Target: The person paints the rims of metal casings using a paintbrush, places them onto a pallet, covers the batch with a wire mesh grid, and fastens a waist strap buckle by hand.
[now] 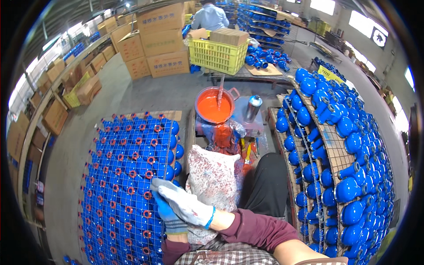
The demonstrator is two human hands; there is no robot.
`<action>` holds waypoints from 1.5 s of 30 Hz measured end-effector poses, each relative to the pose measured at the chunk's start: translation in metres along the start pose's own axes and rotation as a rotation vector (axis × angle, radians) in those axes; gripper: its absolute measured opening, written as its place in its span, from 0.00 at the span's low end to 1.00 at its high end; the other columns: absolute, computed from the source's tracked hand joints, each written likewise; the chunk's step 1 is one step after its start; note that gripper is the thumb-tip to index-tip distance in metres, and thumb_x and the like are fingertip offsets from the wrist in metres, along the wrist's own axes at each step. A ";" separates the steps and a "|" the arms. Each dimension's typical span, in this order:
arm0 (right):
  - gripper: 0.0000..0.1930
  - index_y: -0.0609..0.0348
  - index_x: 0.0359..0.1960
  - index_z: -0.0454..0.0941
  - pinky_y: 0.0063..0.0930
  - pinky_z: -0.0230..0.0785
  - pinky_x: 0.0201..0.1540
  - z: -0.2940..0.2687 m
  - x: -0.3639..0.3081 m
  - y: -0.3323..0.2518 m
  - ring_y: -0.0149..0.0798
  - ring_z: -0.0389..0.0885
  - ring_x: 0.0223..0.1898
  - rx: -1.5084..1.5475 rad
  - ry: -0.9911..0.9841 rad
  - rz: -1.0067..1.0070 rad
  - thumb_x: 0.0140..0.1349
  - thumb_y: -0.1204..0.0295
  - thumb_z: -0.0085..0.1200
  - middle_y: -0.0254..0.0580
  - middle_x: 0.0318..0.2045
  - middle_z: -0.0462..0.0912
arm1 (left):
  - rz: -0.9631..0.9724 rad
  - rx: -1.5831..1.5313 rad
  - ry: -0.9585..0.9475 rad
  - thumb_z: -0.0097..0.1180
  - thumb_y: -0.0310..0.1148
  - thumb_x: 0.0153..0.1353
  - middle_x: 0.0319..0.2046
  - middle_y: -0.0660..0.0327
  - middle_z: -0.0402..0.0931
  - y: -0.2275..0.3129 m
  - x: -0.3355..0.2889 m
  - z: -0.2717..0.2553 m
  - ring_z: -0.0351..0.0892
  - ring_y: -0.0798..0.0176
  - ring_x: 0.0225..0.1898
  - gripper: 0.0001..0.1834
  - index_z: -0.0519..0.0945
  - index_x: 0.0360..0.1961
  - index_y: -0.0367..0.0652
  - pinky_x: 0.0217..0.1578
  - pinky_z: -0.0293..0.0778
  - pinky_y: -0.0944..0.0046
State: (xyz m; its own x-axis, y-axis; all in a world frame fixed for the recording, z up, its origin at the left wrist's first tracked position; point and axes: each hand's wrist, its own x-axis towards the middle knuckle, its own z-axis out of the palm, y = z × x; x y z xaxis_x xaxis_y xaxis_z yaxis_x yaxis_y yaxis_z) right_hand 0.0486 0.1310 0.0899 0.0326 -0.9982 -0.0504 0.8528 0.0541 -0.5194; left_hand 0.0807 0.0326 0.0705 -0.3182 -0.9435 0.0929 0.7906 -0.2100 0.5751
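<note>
My left hand [167, 214], in a blue glove with a grey striped cuff, is at the right edge of a wire rack [172, 152] of blue metal housings [145, 170] with red-painted rims. My right hand [187, 204] crosses over from the right in a white glove with blue trim. Its fingers look stretched out and rest against the left glove, covering most of the left fingers. Nothing shows clearly between the hands. Just beyond them, a white cloth [212, 174] spattered with red lies over my lap.
A pot [214, 106] of orange-red paint, with a brush-like handle standing in it, is ahead beside a spray can [252, 108]. Stacked racks of blue housings [353, 194] rise at my right. Cartons [163, 42], a yellow crate [216, 56] and another person [210, 17] are farther back.
</note>
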 end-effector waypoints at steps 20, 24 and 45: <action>0.18 0.58 0.52 0.75 0.34 0.70 0.54 -0.002 0.013 -0.100 0.50 0.76 0.52 -1.697 -0.334 -1.169 0.58 0.75 0.49 0.51 0.48 0.78 | -0.121 0.156 0.149 0.42 0.52 0.67 0.48 0.56 0.75 0.011 -0.037 0.074 0.74 0.56 0.50 0.25 0.71 0.52 0.43 0.53 0.70 0.55; 0.14 0.53 0.48 0.78 0.34 0.71 0.53 0.019 0.028 -0.100 0.47 0.79 0.48 -1.598 0.089 -0.812 0.64 0.66 0.46 0.46 0.44 0.81 | -0.091 -0.007 -0.425 0.41 0.62 0.65 0.41 0.52 0.81 -0.006 -0.018 0.095 0.78 0.47 0.45 0.32 0.79 0.46 0.43 0.47 0.75 0.46; 0.17 0.66 0.55 0.73 0.30 0.65 0.57 -0.018 -0.056 -0.038 0.40 0.77 0.53 -0.728 -0.193 -0.633 0.69 0.70 0.46 0.46 0.51 0.79 | -0.012 0.364 0.195 0.42 0.54 0.67 0.26 0.60 0.74 -0.003 -0.016 -0.029 0.72 0.63 0.25 0.22 0.75 0.29 0.48 0.33 0.72 0.60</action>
State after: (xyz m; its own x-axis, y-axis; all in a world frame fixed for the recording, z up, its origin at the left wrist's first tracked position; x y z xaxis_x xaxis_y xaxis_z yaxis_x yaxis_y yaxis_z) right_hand 0.0049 0.1851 0.0970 -0.1794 -0.8320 0.5250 0.2145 -0.5539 -0.8045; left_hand 0.0984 0.0405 0.0434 -0.1929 -0.9799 -0.0511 0.5394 -0.1494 0.8287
